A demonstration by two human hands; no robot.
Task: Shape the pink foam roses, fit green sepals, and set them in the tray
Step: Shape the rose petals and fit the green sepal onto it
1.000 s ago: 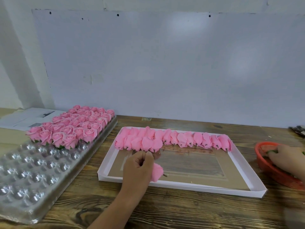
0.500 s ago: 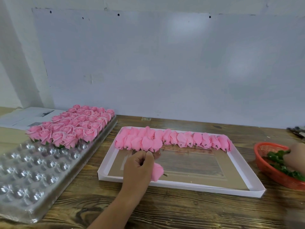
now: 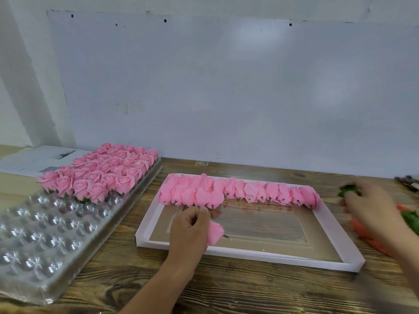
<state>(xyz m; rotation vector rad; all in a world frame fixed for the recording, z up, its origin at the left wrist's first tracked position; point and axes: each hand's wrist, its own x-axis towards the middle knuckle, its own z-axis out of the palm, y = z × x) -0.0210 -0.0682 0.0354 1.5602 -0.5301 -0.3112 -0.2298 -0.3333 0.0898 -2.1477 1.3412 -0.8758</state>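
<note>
Pink foam rose [image 3: 214, 233], tightly furled, gripped by left hand [image 3: 189, 232]; right hand [image 3: 368, 206] pinches green sepal [image 3: 348, 190].

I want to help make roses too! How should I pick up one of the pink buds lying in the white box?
Pinch a bud around its fat pink middle, reaching from above. They lie on their sides in the white box, little stems toward you, packed tight in a row, so the top is probably the easiest side. The left hand holds one bud by its body.
</note>
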